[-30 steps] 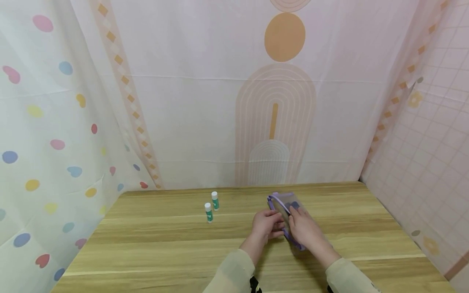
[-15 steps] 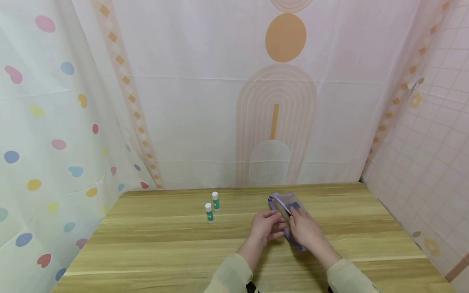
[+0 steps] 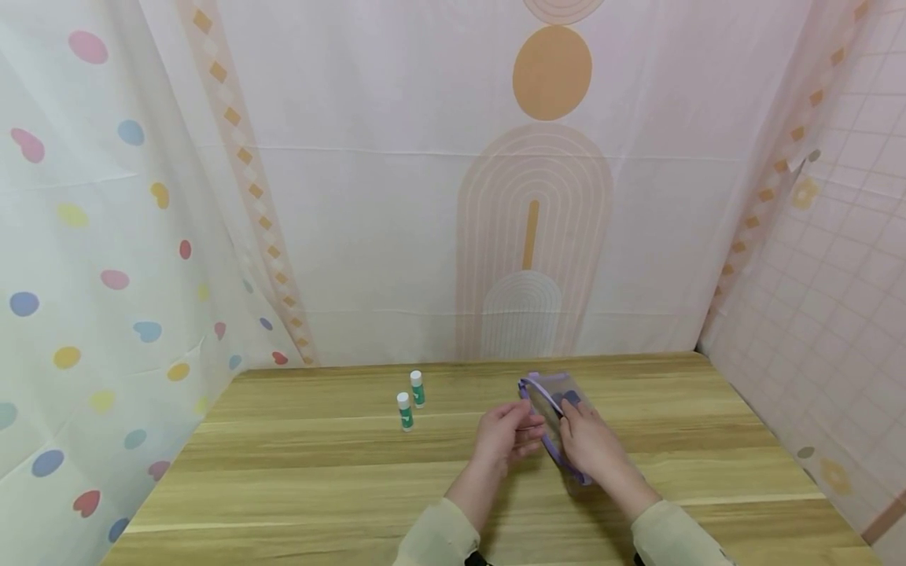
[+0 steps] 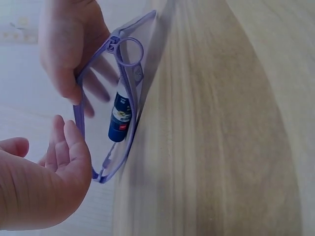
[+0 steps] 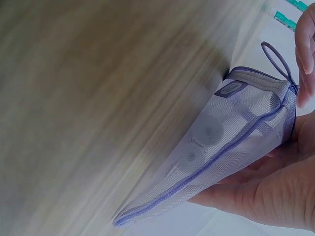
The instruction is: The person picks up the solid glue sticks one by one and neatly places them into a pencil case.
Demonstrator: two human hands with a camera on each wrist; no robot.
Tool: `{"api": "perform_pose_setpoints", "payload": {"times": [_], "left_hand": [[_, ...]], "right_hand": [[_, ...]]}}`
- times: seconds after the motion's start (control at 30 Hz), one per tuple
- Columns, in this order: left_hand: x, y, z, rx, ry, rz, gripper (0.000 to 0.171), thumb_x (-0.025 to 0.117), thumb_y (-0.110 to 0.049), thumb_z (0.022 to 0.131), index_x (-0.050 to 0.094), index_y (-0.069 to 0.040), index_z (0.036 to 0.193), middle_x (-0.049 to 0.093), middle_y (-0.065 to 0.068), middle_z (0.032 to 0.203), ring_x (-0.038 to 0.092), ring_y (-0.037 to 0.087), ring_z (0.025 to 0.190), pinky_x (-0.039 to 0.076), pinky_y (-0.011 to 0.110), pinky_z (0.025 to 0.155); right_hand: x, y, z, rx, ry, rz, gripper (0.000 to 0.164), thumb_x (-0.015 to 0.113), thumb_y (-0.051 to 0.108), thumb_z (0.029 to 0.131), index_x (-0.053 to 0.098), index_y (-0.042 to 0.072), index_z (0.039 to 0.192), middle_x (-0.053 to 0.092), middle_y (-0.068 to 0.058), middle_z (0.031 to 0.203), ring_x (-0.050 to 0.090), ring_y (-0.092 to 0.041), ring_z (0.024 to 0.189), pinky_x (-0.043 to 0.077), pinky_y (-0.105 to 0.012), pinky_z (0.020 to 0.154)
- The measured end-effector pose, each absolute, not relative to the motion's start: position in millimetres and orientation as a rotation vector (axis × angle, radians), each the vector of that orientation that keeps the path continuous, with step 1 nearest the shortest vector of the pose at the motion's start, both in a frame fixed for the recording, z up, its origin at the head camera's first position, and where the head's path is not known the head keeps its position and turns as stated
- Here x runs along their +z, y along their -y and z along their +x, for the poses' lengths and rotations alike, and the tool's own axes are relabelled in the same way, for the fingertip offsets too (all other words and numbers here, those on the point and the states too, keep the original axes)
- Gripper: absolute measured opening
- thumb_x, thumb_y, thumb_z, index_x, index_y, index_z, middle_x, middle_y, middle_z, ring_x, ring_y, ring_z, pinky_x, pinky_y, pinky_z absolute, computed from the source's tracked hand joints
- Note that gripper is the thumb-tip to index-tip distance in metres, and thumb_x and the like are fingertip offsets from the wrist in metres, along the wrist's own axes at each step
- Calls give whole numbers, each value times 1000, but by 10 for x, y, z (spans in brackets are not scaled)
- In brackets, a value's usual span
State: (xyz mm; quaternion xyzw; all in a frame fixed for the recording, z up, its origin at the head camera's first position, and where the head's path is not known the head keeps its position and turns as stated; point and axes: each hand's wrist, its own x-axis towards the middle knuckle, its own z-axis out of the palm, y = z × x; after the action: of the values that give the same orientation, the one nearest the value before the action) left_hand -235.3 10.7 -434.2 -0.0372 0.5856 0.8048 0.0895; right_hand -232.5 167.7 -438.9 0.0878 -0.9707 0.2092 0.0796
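Observation:
A purple-edged mesh zip pouch (image 3: 559,383) lies on the wooden table with its zipper undone. My right hand (image 3: 594,448) holds the pouch's upper zip edge, keeping its mouth apart; in the left wrist view some of its fingers show through the mesh. Inside the pouch is a dark blue stick with a white top (image 4: 118,115), which looks like a glue stick. Two round white ends (image 5: 206,130) show through the mesh in the right wrist view. My left hand (image 3: 504,436) hovers beside the pouch mouth, fingers relaxed and holding nothing. A purple ring pull (image 4: 130,51) hangs from the zipper.
Two green glue sticks with white caps, one nearer (image 3: 405,413) and one farther (image 3: 418,390), stand upright left of the hands. Patterned cloth (image 3: 382,236) hangs behind the table (image 3: 297,472) and along both sides.
My left hand has drawn slightly left, away from the pouch's zip edge. The right hand and the pouch stay where they were, as do the two green glue sticks.

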Motion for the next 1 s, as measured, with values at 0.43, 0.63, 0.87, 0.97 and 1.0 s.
{"api": "perform_pose_setpoints", "payload": {"times": [0.43,0.63,0.87,0.97,1.0], "left_hand": [[-4221,47,-2344,2458,-1805,-39,37,60,-20,100,58,7,126,74,12,94,68,10,71,54,21,58],[-4149,141,-2324,2466,-1917,-50,38,61,-19,98,59,6,126,74,9,93,68,12,73,56,26,64],[-4100,238,-2310,2430,-2074,-91,40,66,-18,92,61,4,126,74,12,95,69,16,77,57,29,69],[-4104,274,-2325,2420,-2126,-103,40,69,-16,90,62,2,125,73,7,91,69,14,76,56,27,69],[-4106,287,-2329,2417,-2150,-100,40,69,-15,90,63,2,125,73,6,91,69,14,77,56,28,70]], "right_hand": [[-4364,-1683,-2307,633,2928,246,41,41,12,103,51,-11,136,49,-37,134,43,-57,124,36,-63,106],[-4367,-1688,-2304,646,2929,261,41,41,11,103,50,-12,135,49,-37,135,42,-54,127,33,-62,109],[-4358,-1688,-2298,656,2931,275,41,40,10,103,50,-13,135,48,-37,135,41,-51,129,30,-60,111],[-4355,-1686,-2299,650,2926,275,40,40,10,103,50,-13,135,49,-36,135,42,-51,129,31,-59,111],[-4356,-1686,-2301,646,2923,276,40,40,10,103,50,-13,134,50,-36,134,42,-51,129,31,-59,111]]}}
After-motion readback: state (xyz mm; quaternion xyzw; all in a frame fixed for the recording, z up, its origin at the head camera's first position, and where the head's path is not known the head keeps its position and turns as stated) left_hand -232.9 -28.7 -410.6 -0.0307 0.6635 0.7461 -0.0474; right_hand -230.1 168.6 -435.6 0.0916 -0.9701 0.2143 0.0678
